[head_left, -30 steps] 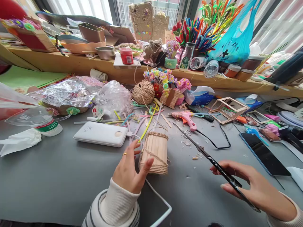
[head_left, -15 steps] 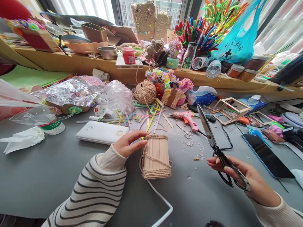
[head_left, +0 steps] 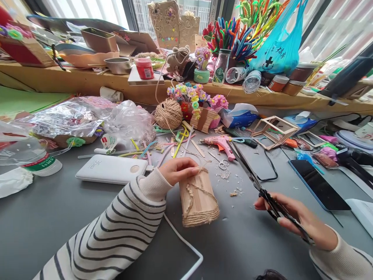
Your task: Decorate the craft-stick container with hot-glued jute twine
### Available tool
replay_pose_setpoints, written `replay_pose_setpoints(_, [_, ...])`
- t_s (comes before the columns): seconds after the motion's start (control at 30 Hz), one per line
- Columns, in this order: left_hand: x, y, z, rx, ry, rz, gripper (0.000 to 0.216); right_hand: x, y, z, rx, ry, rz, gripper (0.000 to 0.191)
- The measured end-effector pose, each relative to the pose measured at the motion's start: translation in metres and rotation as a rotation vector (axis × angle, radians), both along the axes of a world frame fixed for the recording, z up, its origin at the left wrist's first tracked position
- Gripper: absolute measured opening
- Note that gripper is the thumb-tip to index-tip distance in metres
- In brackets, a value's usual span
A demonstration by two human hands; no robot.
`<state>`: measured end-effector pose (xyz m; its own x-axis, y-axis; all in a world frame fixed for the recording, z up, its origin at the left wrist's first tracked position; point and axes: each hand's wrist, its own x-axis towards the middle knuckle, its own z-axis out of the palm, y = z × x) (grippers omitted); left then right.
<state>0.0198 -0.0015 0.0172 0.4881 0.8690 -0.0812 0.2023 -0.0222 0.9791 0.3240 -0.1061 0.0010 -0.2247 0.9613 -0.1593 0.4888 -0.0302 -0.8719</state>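
My left hand (head_left: 179,171) is closed on the upper rim of a small craft-stick holder (head_left: 201,198), which tilts a little. Jute twine winds round its base, and another strand crosses its side at a slant. In my right hand (head_left: 297,219) is a pair of large black-handled scissors (head_left: 253,177), blades pointing up and away to the left, well apart from the holder. Beyond the holder, a ball of jute twine (head_left: 168,114) rests among the craft supplies. My left fingertips at the far side of the rim are partly hidden.
A pink glue gun (head_left: 220,144) and small scissors (head_left: 220,160) lie behind the holder. To the left is a white power bank (head_left: 112,170), its white cable (head_left: 186,243) running near the holder. A phone (head_left: 317,184) lies at right; a crowded shelf (head_left: 131,87) stands behind.
My left hand has moved from the holder's left edge onto its top rim and has turned and tilted it. The scissors have tipped lower, and the camera view has shifted right.
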Motion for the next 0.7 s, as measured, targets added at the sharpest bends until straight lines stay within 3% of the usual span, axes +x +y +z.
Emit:
replay_pose_setpoints(0.1, [0.010,0.000,-0.006,0.024,0.013,0.027,0.027,0.014,-0.008,0.000,0.028,-0.046,0.020,0.045])
replay_pose_setpoints(0.23, [0.012,-0.003,-0.014,0.065,0.017,0.064,0.031,0.023,-0.023,-0.008,0.158,-0.190,-0.063,0.043])
replay_pose_setpoints(0.5, [0.010,-0.008,-0.014,0.044,-0.032,0.085,0.029,0.006,-0.028,-0.016,0.354,-0.362,-0.018,0.033])
replay_pose_setpoints(0.7, [0.012,-0.011,-0.015,0.033,-0.051,0.112,0.030,0.006,-0.026,-0.017,0.369,-0.381,-0.016,0.031])
